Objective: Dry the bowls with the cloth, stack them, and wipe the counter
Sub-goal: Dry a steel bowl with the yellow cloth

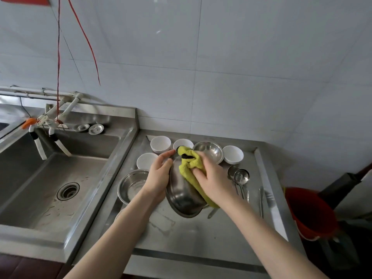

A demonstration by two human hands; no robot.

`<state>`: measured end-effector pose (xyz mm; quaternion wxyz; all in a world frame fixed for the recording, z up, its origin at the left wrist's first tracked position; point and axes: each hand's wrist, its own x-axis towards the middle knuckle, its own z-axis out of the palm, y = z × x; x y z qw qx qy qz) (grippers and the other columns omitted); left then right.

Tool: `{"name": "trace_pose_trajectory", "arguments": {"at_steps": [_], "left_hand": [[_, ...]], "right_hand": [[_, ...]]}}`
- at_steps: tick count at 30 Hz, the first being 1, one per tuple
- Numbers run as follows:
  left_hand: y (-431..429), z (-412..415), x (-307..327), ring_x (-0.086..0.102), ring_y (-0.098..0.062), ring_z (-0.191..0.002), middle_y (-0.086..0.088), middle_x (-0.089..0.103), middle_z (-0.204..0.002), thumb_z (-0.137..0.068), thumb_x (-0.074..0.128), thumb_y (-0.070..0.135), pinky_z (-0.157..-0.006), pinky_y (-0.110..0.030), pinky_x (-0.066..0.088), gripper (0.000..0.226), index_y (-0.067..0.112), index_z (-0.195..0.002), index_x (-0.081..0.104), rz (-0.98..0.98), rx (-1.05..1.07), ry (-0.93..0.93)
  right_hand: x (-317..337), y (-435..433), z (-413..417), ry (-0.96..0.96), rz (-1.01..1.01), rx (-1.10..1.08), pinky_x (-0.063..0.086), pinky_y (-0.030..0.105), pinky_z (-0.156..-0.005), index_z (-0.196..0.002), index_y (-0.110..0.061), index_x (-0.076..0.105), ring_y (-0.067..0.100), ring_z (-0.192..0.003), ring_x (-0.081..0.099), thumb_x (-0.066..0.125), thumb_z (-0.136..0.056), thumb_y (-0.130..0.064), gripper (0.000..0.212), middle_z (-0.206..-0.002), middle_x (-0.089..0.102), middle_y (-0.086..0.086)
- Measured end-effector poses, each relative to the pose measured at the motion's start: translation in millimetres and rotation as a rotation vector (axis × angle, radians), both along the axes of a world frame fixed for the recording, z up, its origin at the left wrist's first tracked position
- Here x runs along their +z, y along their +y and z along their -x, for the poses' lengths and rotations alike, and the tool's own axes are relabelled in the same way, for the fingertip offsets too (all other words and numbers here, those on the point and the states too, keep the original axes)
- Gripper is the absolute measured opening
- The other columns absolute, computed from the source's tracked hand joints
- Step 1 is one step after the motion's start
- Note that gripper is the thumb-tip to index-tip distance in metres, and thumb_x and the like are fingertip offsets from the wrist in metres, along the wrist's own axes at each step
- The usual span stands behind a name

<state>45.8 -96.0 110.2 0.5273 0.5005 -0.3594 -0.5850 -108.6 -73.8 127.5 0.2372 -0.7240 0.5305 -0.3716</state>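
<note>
The left hand [159, 174] grips the rim of a steel bowl [181, 200], tipping it up off the counter [201, 234] so the right hand [211, 182], clutching the bunched yellow cloth [189, 164], can rub it dry; spare steel bowls [131, 186] and white bowls [160, 143] sit unstacked around, seemingly empty

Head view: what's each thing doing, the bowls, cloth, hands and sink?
Left hand: holds tilted bowl.
Right hand: grips cloth.
Tilted bowl: on edge, cloth against it.
Cloth: bunched.
White bowls: four, upright, unstacked.
Steel bowls: two, upright, on counter.
Sink: drained, few droplets.
</note>
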Motion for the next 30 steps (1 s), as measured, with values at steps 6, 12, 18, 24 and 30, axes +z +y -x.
{"name": "trace_pose_trajectory", "arguments": {"at_steps": [6, 12, 18, 24, 30], "left_hand": [[-6.2, -11.3, -5.3, 0.07, -0.017, -0.079, -0.009, 0.072, -0.091, -0.103, 0.042, 0.01, -0.071, -0.031, 0.057, 0.023, 0.008, -0.116, 0.061, -0.085, 0.114, 0.109], [-10.7, -18.4, -4.3, 0.064, -0.024, -0.095, -0.014, 0.067, -0.113, -0.102, 0.045, 0.014, -0.096, -0.044, 0.052, 0.024, 0.012, -0.12, 0.061, -0.079, 0.156, 0.095], [-5.4, -8.6, -3.0, 0.065, -0.019, -0.087, -0.007, 0.07, -0.099, -0.103, 0.045, 0.015, -0.087, -0.038, 0.053, 0.019, 0.016, -0.112, 0.062, -0.036, 0.026, 0.112], [-5.8, -5.4, -11.0, 0.069, -0.015, -0.083, -0.006, 0.073, -0.098, -0.103, 0.045, 0.014, -0.075, -0.028, 0.058, 0.021, 0.014, -0.113, 0.064, -0.05, 0.008, 0.141], [-12.2, -8.7, -19.5, 0.07, -0.022, -0.089, -0.012, 0.073, -0.101, -0.103, 0.044, 0.011, -0.076, -0.031, 0.059, 0.026, 0.005, -0.121, 0.061, -0.083, 0.068, 0.21]], "right_hand": [[-30.6, 24.3, -12.5, 0.139, 0.129, 0.198, 0.03, 0.023, -0.11, -0.134, -0.021, 0.047, 0.009, -0.132, 0.039, 0.061, -0.086, -0.014, 0.05, -0.139, 0.048, -0.007], [-59.3, 43.0, 11.5, 0.03, -0.079, 0.118, 0.033, 0.007, -0.099, -0.135, -0.038, 0.04, 0.004, -0.123, 0.048, 0.056, -0.091, -0.015, 0.052, -0.137, 0.05, -0.01], [-47.3, 7.7, 29.0, -0.133, -0.205, -0.145, 0.038, 0.009, -0.076, -0.125, -0.034, 0.051, 0.015, -0.108, 0.058, 0.055, -0.095, -0.021, 0.033, -0.109, 0.062, -0.011], [-18.6, -10.4, 16.7, -0.019, -0.149, -0.098, 0.046, 0.03, -0.087, -0.131, -0.032, 0.046, 0.017, -0.105, 0.059, 0.051, -0.095, -0.024, 0.037, -0.114, 0.064, -0.004], [-32.8, 20.6, 2.5, 0.098, -0.012, 0.04, 0.038, 0.018, -0.096, -0.136, -0.024, 0.045, 0.013, -0.116, 0.051, 0.056, -0.089, -0.019, 0.048, -0.13, 0.056, -0.003]]}}
